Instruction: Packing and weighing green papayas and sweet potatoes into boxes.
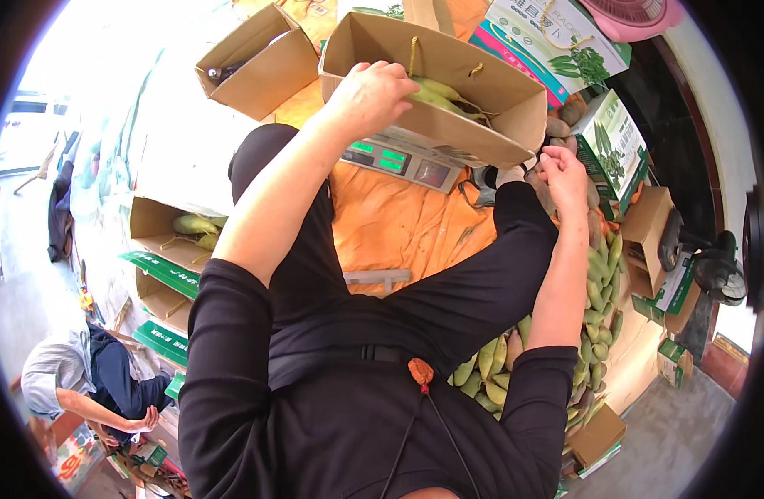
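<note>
An open cardboard box point(515, 112) with yellow cord handles rests on a digital scale point(436, 173) with green-lit displays. Inside it lie long pale-green radishes point(440, 93) with thin roots. My left hand point(372, 100) reaches over the near wall, its fingers closed around the left end of a radish. At the box's near right corner is my right hand point(562, 176), fingers bent together. Whether its fingertips touch the corner or hold something small, I cannot tell. Both hands are above my spread knees.
A second open box point(261, 66) stands at the far left. Green radishes point(598, 283) are heaped beside my right leg. Printed cartons point(611, 150) and a black fan point(719, 270) stand at right. Boxes with radishes point(197, 224) stack at left, near a bent-over person point(108, 382). Orange cloth point(399, 233) lies below.
</note>
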A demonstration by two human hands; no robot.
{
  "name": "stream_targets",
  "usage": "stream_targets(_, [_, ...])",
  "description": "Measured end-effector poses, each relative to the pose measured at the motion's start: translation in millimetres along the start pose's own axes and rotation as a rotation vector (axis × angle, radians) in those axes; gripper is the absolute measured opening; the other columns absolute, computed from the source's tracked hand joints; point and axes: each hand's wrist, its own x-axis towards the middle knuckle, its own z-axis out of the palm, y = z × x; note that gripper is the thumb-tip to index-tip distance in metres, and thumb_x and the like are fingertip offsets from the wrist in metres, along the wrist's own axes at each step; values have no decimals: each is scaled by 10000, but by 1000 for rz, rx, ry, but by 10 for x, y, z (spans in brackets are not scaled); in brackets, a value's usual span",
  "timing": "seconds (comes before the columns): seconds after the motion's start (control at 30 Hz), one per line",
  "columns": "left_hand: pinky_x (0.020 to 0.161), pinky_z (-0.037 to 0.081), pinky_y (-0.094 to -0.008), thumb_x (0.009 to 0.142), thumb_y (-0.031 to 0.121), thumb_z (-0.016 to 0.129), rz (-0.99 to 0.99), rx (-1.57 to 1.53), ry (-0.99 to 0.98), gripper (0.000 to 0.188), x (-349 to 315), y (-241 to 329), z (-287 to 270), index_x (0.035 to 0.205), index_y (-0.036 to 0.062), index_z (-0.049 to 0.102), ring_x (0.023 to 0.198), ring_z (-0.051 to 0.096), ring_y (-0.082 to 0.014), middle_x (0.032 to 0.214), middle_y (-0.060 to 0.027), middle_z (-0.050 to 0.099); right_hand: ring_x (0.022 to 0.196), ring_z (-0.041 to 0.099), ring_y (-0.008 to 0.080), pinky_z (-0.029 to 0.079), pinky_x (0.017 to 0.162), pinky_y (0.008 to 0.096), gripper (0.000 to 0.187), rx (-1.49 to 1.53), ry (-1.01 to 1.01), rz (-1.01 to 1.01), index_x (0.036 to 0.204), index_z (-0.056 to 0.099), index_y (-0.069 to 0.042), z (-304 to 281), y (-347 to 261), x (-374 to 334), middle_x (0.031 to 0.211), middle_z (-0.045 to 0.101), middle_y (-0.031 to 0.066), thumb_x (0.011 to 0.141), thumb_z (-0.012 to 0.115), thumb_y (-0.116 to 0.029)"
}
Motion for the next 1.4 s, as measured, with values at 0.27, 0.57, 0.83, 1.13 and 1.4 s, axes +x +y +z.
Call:
stream_targets(0.27, [918,398,-387,796,178,626,13,-5,-39,266,99,120,90,1041,77,637,1018,545,-249,995,-77,591,594,570,96,474,585,250,233,-45,30,-19,1019,636,-34,-3,26,2,734,635,31,825,607,-160])
stream_targets(0.57, [862,430,-400,779,208,646,-4,42,-151,333,123,177,201,1099,121,610,1014,568,-246,982,-88,597,612,584,103,477,595,263,198,-9,3,-18,982,645,-39,64,-76,-29,760,651,56,821,613,-149])
stream_targets(0.83, [890,437,-419,780,159,634,-68,31,-302,420,192,264,153,1187,96,552,1032,562,-296,1075,-127,595,700,596,114,481,624,238,203,347,137,-102,1029,615,7,-346,-339,-132,851,647,74,861,605,-105])
stream_targets(1.13, [807,456,-409,751,76,659,-40,-124,-210,418,217,277,108,1159,69,572,919,574,-352,979,-154,592,613,585,111,471,585,262,208,176,278,136,979,618,10,-742,1389,-509,740,639,55,828,617,-133])
stream_targets(1.4, [805,457,-396,752,51,653,-47,-209,-176,410,224,377,70,1155,61,576,910,580,-338,985,-153,592,741,644,351,503,673,412,228,-357,2,575,897,661,-21,268,3724,-2077,800,660,196,796,588,-212])
